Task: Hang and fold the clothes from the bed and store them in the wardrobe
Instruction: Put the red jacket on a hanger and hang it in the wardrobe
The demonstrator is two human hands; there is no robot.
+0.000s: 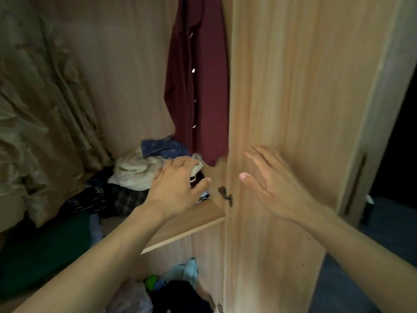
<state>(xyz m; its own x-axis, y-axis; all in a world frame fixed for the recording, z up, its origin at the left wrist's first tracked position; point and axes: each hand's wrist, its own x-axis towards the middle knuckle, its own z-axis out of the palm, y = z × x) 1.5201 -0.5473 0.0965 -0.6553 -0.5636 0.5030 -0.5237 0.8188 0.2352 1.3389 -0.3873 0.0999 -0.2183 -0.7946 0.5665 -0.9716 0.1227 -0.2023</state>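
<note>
A maroon buttoned shirt (198, 82) hangs inside the open wardrobe. Below it, a wooden shelf (187, 227) carries a heap of crumpled clothes: a cream garment (135, 172), a blue patterned one (162, 147) and dark fabrics (117, 199). My left hand (176, 186) reaches over the shelf with fingers spread, its fingertips at the cream garment's edge, holding nothing. My right hand (268, 179) lies flat with straight fingers against the wardrobe door (293, 109).
A large beige-gold fabric (40, 114) hangs at the left of the wardrobe. A green cloth (45, 249) lies at the shelf's left. The lower compartment holds more clothes, light blue (187, 272) and black (180, 297). Dark floor shows right of the door.
</note>
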